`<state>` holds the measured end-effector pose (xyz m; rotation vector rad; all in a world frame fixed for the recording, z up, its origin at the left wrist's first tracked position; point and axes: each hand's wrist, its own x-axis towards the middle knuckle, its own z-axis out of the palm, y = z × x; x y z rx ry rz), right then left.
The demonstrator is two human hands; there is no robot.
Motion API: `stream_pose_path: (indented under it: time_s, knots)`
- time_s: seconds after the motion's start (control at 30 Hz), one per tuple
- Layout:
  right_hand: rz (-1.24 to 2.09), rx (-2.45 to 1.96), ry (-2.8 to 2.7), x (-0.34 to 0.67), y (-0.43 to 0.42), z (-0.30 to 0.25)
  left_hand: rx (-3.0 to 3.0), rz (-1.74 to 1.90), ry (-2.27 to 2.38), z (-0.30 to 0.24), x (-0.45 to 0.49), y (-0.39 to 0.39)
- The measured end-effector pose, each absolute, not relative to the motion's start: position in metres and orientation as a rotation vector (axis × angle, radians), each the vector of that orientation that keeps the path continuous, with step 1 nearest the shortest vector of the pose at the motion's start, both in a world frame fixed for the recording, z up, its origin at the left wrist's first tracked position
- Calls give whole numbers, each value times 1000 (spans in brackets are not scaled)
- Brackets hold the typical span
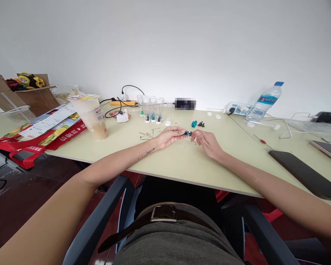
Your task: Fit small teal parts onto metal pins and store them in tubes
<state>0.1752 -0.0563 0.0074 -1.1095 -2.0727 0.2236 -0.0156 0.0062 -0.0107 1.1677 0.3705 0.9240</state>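
Observation:
My left hand (171,137) pinches a small blue metal part (187,133) between thumb and fingertips, just above the table. My right hand (208,142) is curled at the part's right end, where a dark piece shows. What lies between the right fingertips is too small to make out. Behind my hands, a second blue part (194,124) stands beside several black screws (201,124). Thin metal pins and L-shaped hex keys (146,136) lie to the left of my left hand.
Clear tubes (146,106) with small parts stand behind, near white caps (217,117). A drink cup (91,119) and red bag (68,135) are left. At right are a water bottle (264,101), a power strip (238,108), a red-handled tool (263,141) and a dark flat case (303,173).

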Motion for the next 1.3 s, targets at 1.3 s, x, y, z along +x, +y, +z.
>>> stream_pose_path:
  time_s: [1.3]
  knots:
    - [110,-1162,-2111,168,-63,14,1382,1013,406,1,-12,-9]
